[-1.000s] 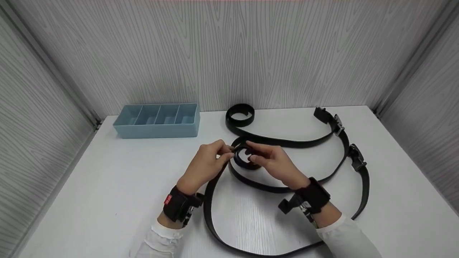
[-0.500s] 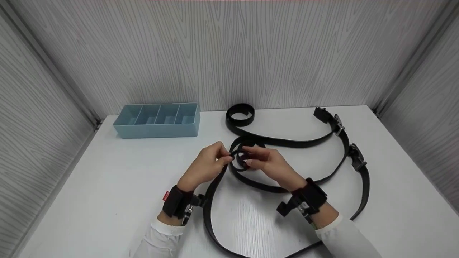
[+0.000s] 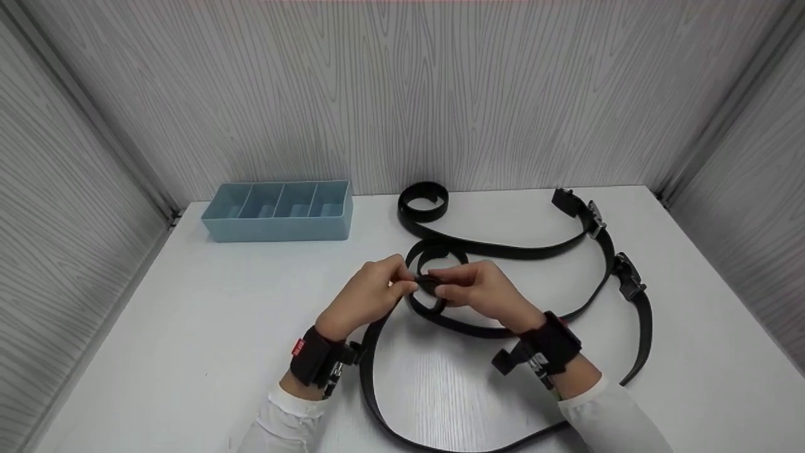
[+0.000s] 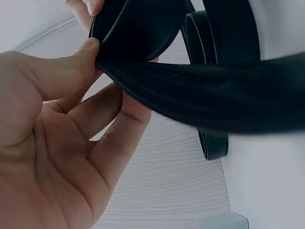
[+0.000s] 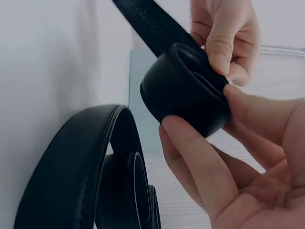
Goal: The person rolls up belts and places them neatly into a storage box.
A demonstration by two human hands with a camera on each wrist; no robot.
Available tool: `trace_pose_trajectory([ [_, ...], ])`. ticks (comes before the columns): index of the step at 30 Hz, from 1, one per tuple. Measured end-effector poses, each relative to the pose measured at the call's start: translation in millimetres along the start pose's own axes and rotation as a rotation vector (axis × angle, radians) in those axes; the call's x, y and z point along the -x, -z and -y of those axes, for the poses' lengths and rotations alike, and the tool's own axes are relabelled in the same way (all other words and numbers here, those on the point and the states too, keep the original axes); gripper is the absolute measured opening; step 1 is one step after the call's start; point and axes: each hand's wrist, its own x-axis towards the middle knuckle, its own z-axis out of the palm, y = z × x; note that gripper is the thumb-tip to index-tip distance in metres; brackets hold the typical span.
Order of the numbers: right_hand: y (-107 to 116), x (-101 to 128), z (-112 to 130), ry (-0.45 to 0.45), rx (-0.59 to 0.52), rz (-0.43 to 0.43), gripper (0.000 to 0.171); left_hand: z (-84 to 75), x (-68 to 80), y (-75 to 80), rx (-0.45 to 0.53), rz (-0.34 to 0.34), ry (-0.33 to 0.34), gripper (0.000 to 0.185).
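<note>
Between both hands a black leather belt (image 3: 371,371) is wound into a small roll at one end. My left hand (image 3: 365,296) pinches the belt at the roll's left side, thumb on top in the left wrist view. My right hand (image 3: 490,294) holds the roll (image 5: 186,90) between thumb and fingers. From the roll, the rest of the belt runs down toward the front of the table and curves off to the right, partly hidden by the right arm. A metal buckle (image 3: 629,280) shows at the right end of this curve.
Behind the hands lie more black belts, one with a coiled end (image 3: 423,204) near the back wall. Another coil (image 3: 462,257) sits just beyond the held roll. A buckle (image 3: 594,220) lies at the right back. A blue four-slot tray (image 3: 283,229) stands back left.
The roll in the hands has come slightly toward me, away from the coil behind it, and has turned over. The right fingers have shifted round it; the left hand keeps its pinch.
</note>
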Motion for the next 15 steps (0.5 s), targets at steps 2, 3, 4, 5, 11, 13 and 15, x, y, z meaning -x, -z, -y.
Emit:
trace_pose_trajectory([
  [2, -1.4, 0.3, 0.5, -0.015, -0.053, -0.037, 0.038, 2.5, -0.9, 0.5, 0.041, -0.007, 0.025, 0.015],
  [3, -2.4, 0.4, 0.9, -0.021, -0.083, -0.053, 0.038, 3.3, -0.9, 1.2, 0.058, -0.009, 0.038, 0.017],
  [4, -3.3, 0.6, 1.5, -0.024, -0.111, -0.068, 0.039, 4.1, -1.1, 1.9, 0.075, -0.011, 0.05, 0.018],
  [5, -4.1, 0.7, 1.3, -0.026, -0.141, -0.081, 0.039, 4.8, -1.2, 2.6, 0.088, -0.012, 0.064, 0.018],
  [11, -8.7, 2.4, 2.3, -0.019, -0.253, -0.154, 0.042, 8.1, -2.3, 3.7, 0.188, -0.037, 0.08, 0.013],
  [13, -9.2, 2.7, 2.4, -0.01, -0.261, -0.157, 0.042, 8.3, -2.7, 2.8, 0.202, -0.058, 0.059, 0.012],
  [15, -9.1, 2.8, 2.9, -0.002, -0.262, -0.146, 0.043, 8.3, -2.9, 2.1, 0.194, -0.081, 0.035, 0.011],
])
